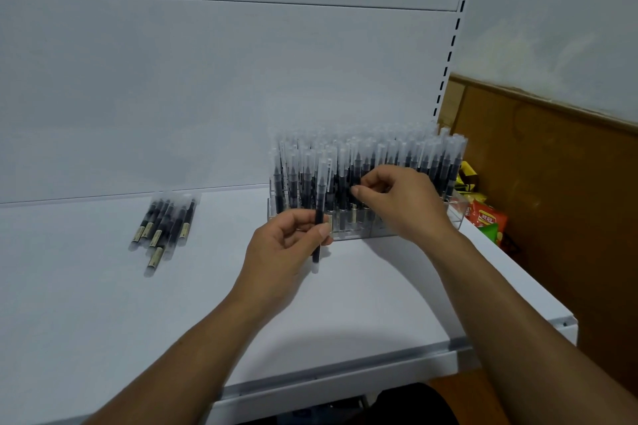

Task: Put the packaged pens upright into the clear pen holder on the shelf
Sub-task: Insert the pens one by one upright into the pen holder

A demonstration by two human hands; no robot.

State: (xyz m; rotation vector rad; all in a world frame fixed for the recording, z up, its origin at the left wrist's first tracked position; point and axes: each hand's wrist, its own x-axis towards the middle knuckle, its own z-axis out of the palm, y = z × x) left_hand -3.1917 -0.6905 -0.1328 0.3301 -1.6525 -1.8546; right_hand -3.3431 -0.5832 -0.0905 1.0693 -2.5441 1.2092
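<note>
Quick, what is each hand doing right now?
Left hand: closed, holding one packaged pen upright.
Right hand: fingertips pinched among the pens in the clear pen holder; what it grips cannot be told.

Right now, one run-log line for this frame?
left hand: holds packaged pen upright | right hand: among pens in clear pen holder | loose pens: lying on shelf

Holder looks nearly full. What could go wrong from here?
1. The clear pen holder is densely packed; pushing in the pen held by the left hand may jam or tip neighbours.
2. The right hand reaching among the upright pens could knock some over.
</note>
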